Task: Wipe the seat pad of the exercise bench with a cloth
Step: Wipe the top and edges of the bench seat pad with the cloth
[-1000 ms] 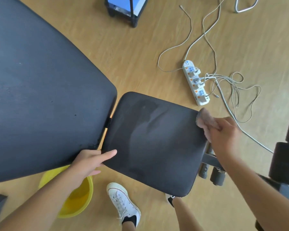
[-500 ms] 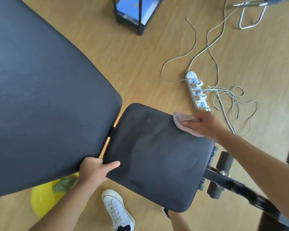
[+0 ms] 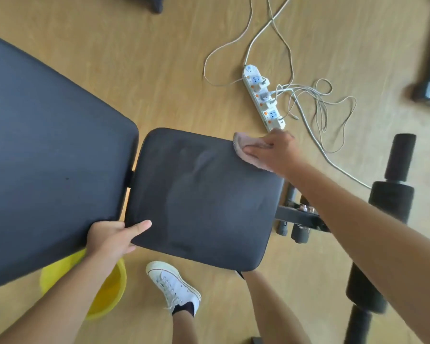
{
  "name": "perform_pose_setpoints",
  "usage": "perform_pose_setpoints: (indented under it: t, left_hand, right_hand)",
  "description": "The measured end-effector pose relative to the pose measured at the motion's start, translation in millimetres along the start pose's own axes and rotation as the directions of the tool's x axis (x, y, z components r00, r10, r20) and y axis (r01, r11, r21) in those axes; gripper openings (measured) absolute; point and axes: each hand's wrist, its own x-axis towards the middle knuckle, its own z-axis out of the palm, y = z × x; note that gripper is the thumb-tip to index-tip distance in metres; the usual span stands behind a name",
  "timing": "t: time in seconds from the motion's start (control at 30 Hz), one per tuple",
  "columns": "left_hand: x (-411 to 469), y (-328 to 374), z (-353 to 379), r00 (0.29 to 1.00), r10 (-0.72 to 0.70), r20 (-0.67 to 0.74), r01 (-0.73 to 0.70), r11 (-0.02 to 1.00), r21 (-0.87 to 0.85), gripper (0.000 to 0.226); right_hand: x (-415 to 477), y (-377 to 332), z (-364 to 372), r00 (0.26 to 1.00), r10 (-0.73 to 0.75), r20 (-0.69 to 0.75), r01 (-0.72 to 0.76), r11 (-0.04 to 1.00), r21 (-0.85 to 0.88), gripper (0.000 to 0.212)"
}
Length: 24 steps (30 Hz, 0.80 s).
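Note:
The black seat pad (image 3: 201,197) of the exercise bench lies in the middle of the head view, with faint damp streaks across it. A pinkish cloth (image 3: 243,147) is pressed on the pad's far right corner under my right hand (image 3: 276,152), which grips it. At the pad's near left corner my left hand (image 3: 112,238) clutches the edge, thumb lying on top of the pad.
The big black back pad (image 3: 47,150) fills the left. A yellow basin (image 3: 109,294) sits on the wooden floor below it. A white power strip (image 3: 263,95) with tangled cables lies beyond the seat. Foam leg rollers (image 3: 392,202) stand at the right. My white shoe (image 3: 174,286) is near the seat.
My right hand slid the cloth from the pad's right corner inward along the far edge, then back out to the far right corner. My left hand stayed on the near left corner.

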Motion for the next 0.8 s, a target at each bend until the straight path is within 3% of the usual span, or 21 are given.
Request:
perform_pose_setpoints:
  t: [0.1, 0.2, 0.27, 0.33, 0.4, 0.5, 0.57, 0.63, 0.73, 0.8]
  left_hand:
    - [-6.6, 2.5, 1.2, 1.0, 0.005, 0.011, -0.005, 0.999, -0.042, 0.075]
    - [-6.6, 2.7, 2.1, 1.0, -0.009, 0.011, 0.009, 0.999, -0.05, 0.074]
    - [-4.8, 2.0, 2.9, 1.0, 0.0, 0.008, 0.0, 0.999, -0.033, 0.072]
    - [-3.9, 1.1, 2.8, 1.0, 0.013, 0.001, -0.013, 1.0, -0.01, 0.072]
    - [-1.0, -1.3, 2.8, 1.0, 0.014, -0.019, -0.014, 1.0, 0.015, 0.07]
    - [2.5, -3.6, 2.3, 1.0, -0.017, -0.009, 0.017, 0.999, 0.029, 0.062]
    - [2.7, -5.0, 1.1, 0.999, -0.039, 0.014, 0.039, 0.999, 0.016, 0.063]
    - [2.1, -4.4, 0.6, 0.999, -0.039, 0.022, 0.038, 0.999, 0.021, 0.067]
    - [-2.3, -0.6, 1.4, 1.0, -0.003, -0.02, 0.003, 1.0, 0.024, 0.068]
    - [-3.8, -0.1, 2.1, 1.0, 0.028, -0.008, -0.028, 0.999, 0.021, 0.072]
  right_hand:
    - [-53.2, 50.7, 7.9, 0.94, 0.283, -0.189, -0.241, 0.946, 0.218, 0.037]
    - [-120.3, 69.0, 59.9, 0.832, 0.539, -0.13, -0.465, 0.806, 0.367, 0.053]
    - [-174.4, 78.0, 99.7, 0.78, 0.625, -0.025, -0.562, 0.718, 0.41, 0.055]
    - [-216.0, 89.7, 122.7, 0.772, 0.628, 0.096, -0.615, 0.701, 0.361, 0.054]
    - [-217.4, 101.9, 113.3, 0.795, 0.573, 0.2, -0.607, 0.753, 0.254, 0.05]
    - [-164.6, 94.7, 74.3, 0.857, 0.513, 0.055, -0.494, 0.786, 0.372, 0.059]
    - [-138.3, 84.2, 63.5, 0.843, 0.532, -0.074, -0.423, 0.742, 0.521, 0.06]
    - [-153.5, 77.4, 79.2, 0.811, 0.584, -0.046, -0.461, 0.686, 0.563, 0.057]
    - [-212.2, 70.4, 118.4, 0.682, 0.726, 0.089, -0.616, 0.504, 0.606, 0.058]
    - [-237.1, 59.6, 141.8, 0.504, 0.845, 0.18, -0.695, 0.273, 0.666, 0.06]
